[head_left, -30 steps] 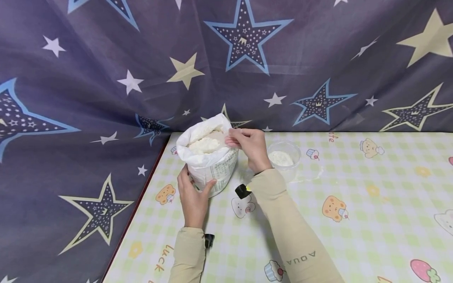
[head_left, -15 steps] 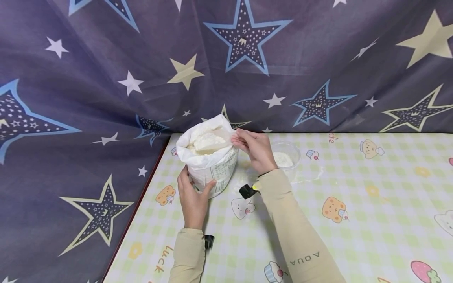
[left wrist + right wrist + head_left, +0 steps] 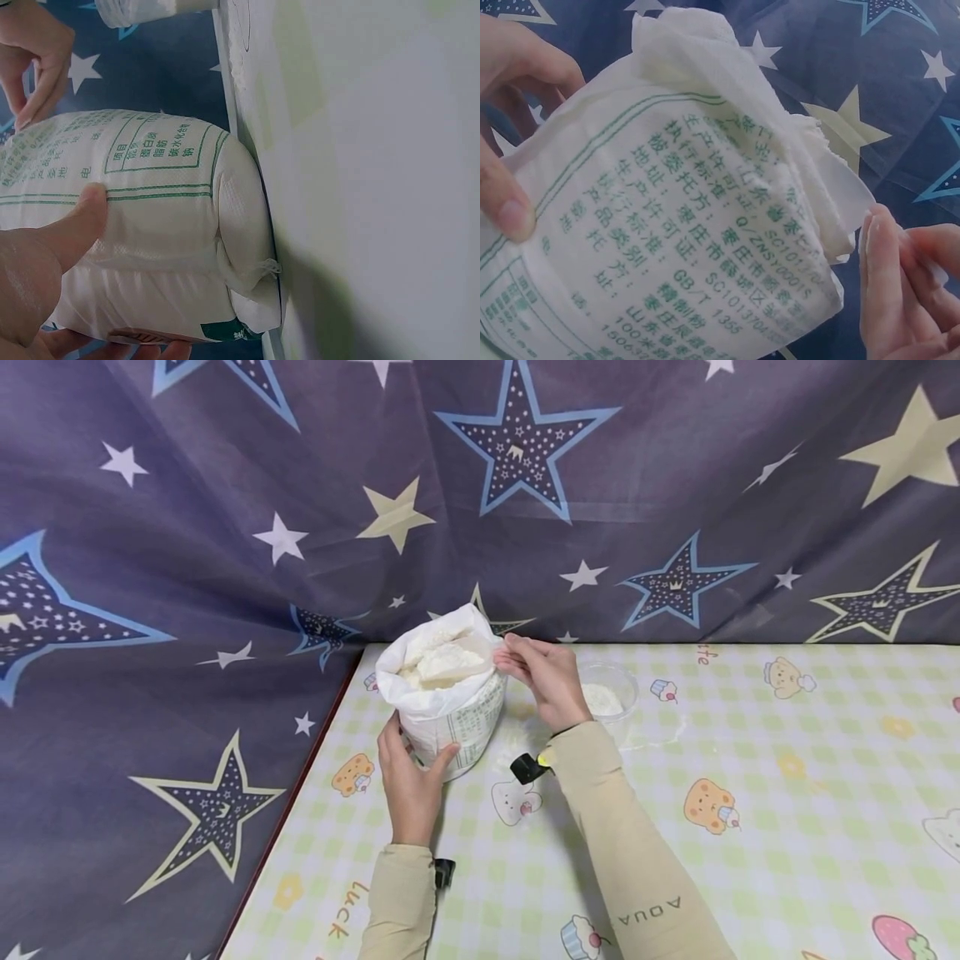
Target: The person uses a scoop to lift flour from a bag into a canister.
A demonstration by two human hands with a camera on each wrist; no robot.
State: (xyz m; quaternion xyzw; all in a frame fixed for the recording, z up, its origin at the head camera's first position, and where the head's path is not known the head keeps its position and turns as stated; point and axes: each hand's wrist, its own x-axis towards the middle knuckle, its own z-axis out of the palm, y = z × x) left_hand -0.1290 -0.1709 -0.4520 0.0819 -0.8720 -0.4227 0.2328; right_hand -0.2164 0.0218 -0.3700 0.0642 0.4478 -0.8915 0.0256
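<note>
Left hand wraps fingers round the lower side of the white bag on the bench, likely heavy and soft, best held low; right hand pinches a thin pale piece at its mouth.

Green-printed white bag, star-patterned dark backdrop

Soft, even light fills the head view, leaving a faint shadow beside the right sleeve on the tablecloth. The left wrist view is dimmer and greyish, with a blurred shadow below the bag; the right wrist view looks cool-toned, its print legible.
</note>
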